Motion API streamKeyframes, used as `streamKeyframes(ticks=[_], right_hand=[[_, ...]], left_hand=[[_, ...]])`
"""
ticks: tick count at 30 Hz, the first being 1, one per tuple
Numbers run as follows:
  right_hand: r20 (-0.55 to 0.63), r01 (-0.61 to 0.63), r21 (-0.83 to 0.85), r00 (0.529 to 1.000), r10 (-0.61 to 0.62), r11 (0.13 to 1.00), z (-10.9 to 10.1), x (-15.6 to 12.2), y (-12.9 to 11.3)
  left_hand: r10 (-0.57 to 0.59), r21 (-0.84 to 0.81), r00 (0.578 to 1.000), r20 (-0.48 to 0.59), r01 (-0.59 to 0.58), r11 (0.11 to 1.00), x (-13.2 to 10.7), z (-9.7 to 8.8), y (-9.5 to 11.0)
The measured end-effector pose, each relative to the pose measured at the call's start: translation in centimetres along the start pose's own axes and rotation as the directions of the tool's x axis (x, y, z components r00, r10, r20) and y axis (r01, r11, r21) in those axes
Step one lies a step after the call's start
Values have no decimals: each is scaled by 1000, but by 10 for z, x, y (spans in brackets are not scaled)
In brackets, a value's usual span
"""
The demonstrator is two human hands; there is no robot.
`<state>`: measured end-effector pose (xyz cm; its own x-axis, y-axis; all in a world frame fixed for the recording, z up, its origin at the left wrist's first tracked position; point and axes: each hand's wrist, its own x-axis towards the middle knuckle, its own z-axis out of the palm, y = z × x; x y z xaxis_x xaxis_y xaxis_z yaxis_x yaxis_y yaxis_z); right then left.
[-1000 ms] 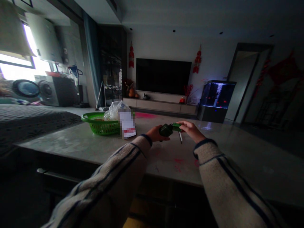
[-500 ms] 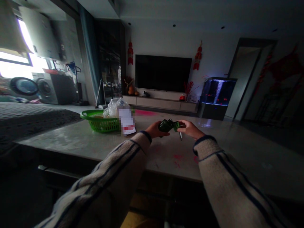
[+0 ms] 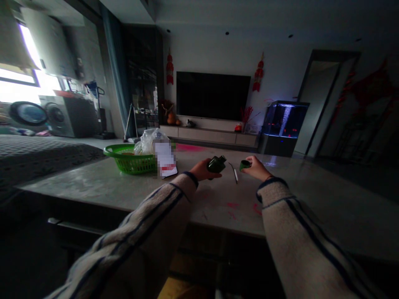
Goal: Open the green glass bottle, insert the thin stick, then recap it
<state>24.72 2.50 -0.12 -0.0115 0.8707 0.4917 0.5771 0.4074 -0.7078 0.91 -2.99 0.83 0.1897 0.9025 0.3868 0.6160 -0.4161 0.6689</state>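
Note:
My left hand (image 3: 202,170) is wrapped round a dark green bottle (image 3: 216,164), which tilts to the right with its bare neck showing. To the right of it, my right hand (image 3: 255,168) pinches a green cap (image 3: 245,165), its hollow side turned toward the bottle. Bottle and cap are apart, both held just above the table. Between them on the tabletop lies a thin stick-like tool (image 3: 235,174) with a white part and dark ends; its exact kind is too small to make out.
On the grey table (image 3: 124,193) stands a green basket (image 3: 131,166) with a clear plastic bag (image 3: 150,141) in it. A white, blurred-out packet or card (image 3: 166,160) leans by the basket. Pink marks (image 3: 232,205) stain the tabletop near its front edge.
The cap has come off the bottle's neck. My right hand has moved a little to the right with it, while my left hand stays nearly in place.

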Motion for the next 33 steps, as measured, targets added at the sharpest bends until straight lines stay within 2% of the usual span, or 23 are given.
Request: streamKeyframes(ticks=[3,7,12,20,22,24,26,27,30,33], right_hand=[[23,-55,-150,998,59,987,-4,3,19],[76,-93,-172,991,107,981,-4,4,30],[54,-122,-133,990,130,984,-3,3,30],[219,-165,-286,948,232,944,-5,-5,26],[212,-173,-321,945,248,931,-4,-5,22],[152,-179,-318,960,236,931,-2,-4,15],[103,-151,-204,979,175,967,-2,-4,3],[113,-119,-95,985,130,988,-1,-4,-4],[259,-101,243,965,35,965,-1,-9,-26],[341,-102,391,939,-41,915,4,-17,-41]], left_hand=[[-2,-3,1000,-2,2,1000,1,1,-1],[15,-4,1000,6,-15,1000,1,1,-2],[7,8,1000,7,-7,1000,3,2,-6],[7,-10,1000,11,-6,1000,2,1,-6],[3,-39,1000,11,-2,999,1,2,-4],[9,-54,1000,2,-9,999,1,2,-4],[18,-50,1000,7,-18,999,1,3,-4],[22,-45,1000,13,-21,999,1,3,-5],[26,-40,1000,13,-25,999,2,3,-5],[38,-40,999,1,-38,998,1,3,-3]])
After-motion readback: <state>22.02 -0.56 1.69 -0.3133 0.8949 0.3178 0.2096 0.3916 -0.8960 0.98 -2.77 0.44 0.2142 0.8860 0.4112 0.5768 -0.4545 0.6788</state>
